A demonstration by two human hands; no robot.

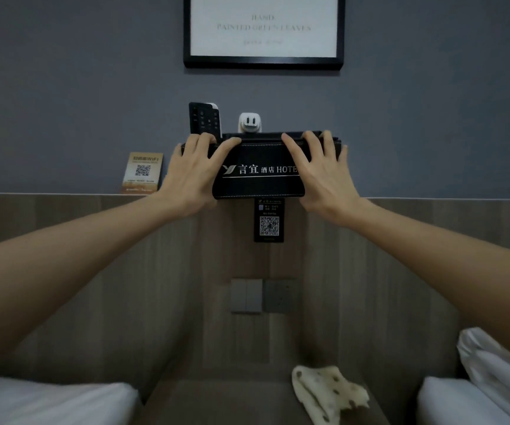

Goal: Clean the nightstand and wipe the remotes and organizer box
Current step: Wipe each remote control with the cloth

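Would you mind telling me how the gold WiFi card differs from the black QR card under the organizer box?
The gold WiFi card is light-coloured; the black QR card is dark. The gold WiFi card stands on the ledge left of the organizer box; the black QR card sits flat on the wooden panel below it. Both carry a QR code.

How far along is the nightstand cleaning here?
Nothing shows as finished. In hand: the left hand and right hand grip the black organizer box by the wall ledge, remotes standing in it. To do: the cloth lies unheld on the nightstand, so wiping the box, remotes and surface likely remains.
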